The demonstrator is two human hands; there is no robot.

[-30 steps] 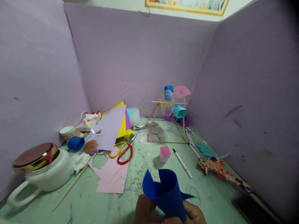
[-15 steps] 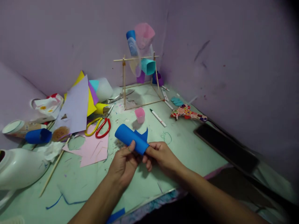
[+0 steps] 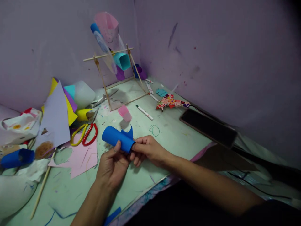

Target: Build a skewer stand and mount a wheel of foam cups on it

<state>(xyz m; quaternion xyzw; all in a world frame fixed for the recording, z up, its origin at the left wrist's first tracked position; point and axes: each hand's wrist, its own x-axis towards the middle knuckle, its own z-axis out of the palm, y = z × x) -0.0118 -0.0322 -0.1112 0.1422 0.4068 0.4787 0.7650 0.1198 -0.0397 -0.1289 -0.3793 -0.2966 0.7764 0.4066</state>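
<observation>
A rolled blue paper tube (image 3: pixel 116 138) with a pointed flap sticking up on its far side is held above the table. My left hand (image 3: pixel 113 164) grips it from below, thumb along its near side. My right hand (image 3: pixel 147 149) pinches the tube's right end, with some fingertips hidden behind or inside it. Just beyond the tube, a small pink paper cup (image 3: pixel 124 113) tilts on the table. A marker with a dark green tip (image 3: pixel 144 112) lies to its right. Scissors with one yellow and one red handle (image 3: pixel 86 134) rest left of the tube.
A stick frame (image 3: pixel 107 84) carrying a wheel with coloured paper cups stands at the back. Paper sheets (image 3: pixel 55 116) and pink scraps (image 3: pixel 82 157) crowd the left, near a wooden stick (image 3: pixel 41 191). On the right lie a patterned glue gun (image 3: pixel 172 102) and a dark phone (image 3: pixel 208 127).
The camera view has turned to the right and tilted, so the scene sits further left. Both hands keep hold of the blue tube, with little change in grip.
</observation>
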